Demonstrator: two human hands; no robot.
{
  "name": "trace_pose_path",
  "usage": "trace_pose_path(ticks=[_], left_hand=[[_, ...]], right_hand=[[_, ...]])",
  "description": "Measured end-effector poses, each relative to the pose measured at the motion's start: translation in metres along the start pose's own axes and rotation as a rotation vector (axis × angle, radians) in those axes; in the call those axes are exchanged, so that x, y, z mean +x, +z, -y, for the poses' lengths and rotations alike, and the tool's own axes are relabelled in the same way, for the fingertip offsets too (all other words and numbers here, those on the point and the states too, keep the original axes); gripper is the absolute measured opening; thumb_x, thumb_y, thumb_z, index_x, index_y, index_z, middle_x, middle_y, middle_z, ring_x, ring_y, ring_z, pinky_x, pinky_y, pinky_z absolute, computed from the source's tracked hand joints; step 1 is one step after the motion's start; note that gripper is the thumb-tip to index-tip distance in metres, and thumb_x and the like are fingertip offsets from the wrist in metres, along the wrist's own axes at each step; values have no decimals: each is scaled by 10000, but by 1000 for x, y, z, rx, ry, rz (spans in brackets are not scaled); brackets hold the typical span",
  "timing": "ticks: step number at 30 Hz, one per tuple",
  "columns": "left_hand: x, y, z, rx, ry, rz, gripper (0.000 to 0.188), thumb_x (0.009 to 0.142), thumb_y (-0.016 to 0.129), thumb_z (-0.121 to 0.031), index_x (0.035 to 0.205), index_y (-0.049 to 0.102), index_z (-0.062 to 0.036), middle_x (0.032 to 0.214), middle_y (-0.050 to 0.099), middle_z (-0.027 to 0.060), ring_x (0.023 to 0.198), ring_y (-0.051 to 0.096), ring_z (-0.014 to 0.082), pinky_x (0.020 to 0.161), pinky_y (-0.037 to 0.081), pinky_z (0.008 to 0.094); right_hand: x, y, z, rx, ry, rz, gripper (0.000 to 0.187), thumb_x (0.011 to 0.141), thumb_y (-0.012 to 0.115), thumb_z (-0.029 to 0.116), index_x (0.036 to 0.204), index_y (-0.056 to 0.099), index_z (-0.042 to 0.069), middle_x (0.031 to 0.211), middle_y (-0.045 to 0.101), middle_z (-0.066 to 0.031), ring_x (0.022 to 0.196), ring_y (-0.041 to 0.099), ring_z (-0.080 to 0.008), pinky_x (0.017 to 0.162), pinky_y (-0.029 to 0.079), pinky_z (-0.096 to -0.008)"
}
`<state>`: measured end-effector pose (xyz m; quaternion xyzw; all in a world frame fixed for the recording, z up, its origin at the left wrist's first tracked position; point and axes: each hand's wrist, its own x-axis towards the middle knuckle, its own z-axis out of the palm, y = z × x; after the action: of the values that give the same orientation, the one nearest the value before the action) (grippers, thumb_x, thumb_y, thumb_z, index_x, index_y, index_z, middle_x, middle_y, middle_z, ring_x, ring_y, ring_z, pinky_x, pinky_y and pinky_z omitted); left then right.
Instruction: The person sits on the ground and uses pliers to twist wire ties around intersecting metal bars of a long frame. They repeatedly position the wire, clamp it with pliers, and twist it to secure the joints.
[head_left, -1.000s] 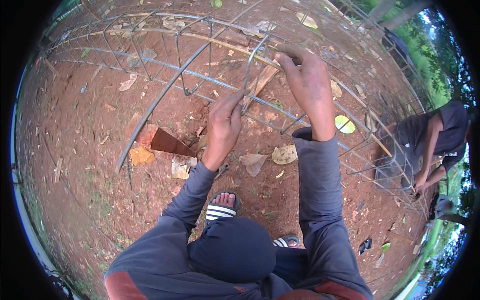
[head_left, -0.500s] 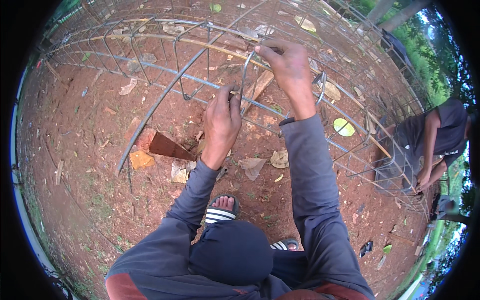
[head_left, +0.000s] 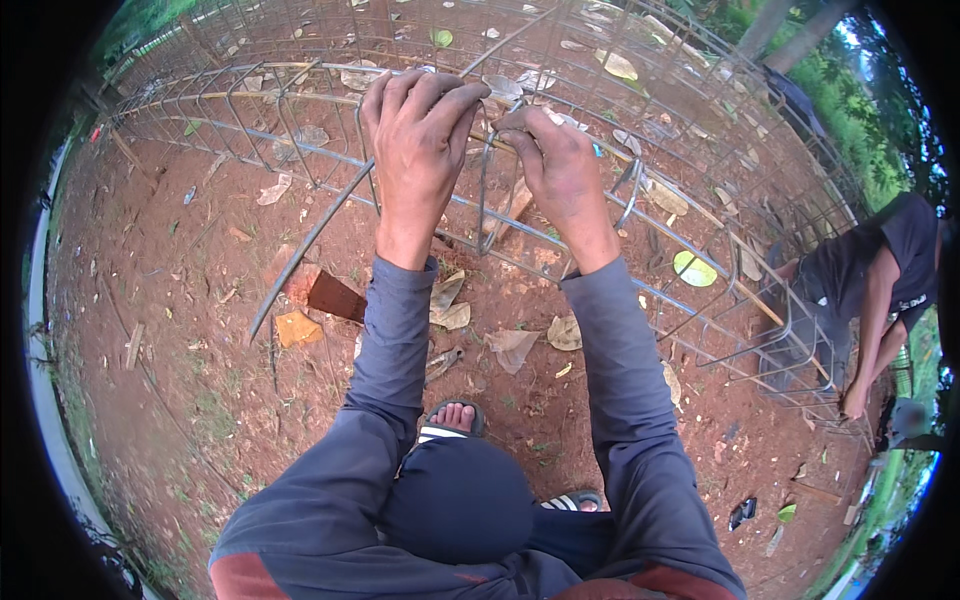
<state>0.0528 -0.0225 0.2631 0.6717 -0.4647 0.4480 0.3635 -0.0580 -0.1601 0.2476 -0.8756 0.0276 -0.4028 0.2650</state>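
Beyond the person's sandalled foot point(head_left: 455, 416), a reddish brick point(head_left: 335, 298) lies on the soil. Farther out, the left hand point(head_left: 415, 140) curls over the top of a steel cage point(head_left: 335, 153); its fingers hide whether that grip holds anything. The right hand point(head_left: 555, 165) has its grip pinched closed on the upper part of a wire stirrup point(head_left: 483, 190) on the cage. The stirrup looks stiff, light and hardly fragile, best held near a bent corner. At far right, a co-worker point(head_left: 885, 260) bends over the cage's end.
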Motion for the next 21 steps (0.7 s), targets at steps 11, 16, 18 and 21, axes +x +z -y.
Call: trace_pose_path(ticks=[11, 16, 18, 21], left_hand=[[43, 29, 19, -293, -424, 807, 213, 880, 742, -152, 1025, 745, 5, 941, 744, 167, 907, 726, 292, 812, 555, 402], [35, 26, 31, -169, -351, 906, 231, 872, 671, -103, 1059, 756, 1, 969, 738, 235, 903, 725, 376, 794, 554, 446], [29, 26, 33, -144, -331, 863, 235, 883, 617, -65, 1064, 747, 12, 966, 754, 199, 907, 737, 327, 795, 555, 423], [8, 6, -10, -386, -473, 161, 234, 894, 602, -59, 1070, 744, 2, 956, 760, 165, 894, 743, 276, 792, 557, 397]], right_hand=[[-5, 7, -2, -57, -17, -51, 215, 902, 721, 50, 1107, 658, 52, 871, 694, -171, 835, 685, -377, 682, 537, -445], [6, 12, -7, -101, -173, -119, 202, 907, 714, 55, 1087, 625, 66, 840, 684, -179, 805, 660, -388, 752, 521, -466], [8, 13, -13, -82, -176, -83, 183, 911, 709, 61, 1065, 610, 66, 833, 682, -179, 798, 650, -398, 783, 508, -473], [13, 2, -18, -52, -141, 61, 168, 917, 700, 65, 1048, 594, 63, 831, 683, -179, 810, 647, -408, 806, 499, -479]])
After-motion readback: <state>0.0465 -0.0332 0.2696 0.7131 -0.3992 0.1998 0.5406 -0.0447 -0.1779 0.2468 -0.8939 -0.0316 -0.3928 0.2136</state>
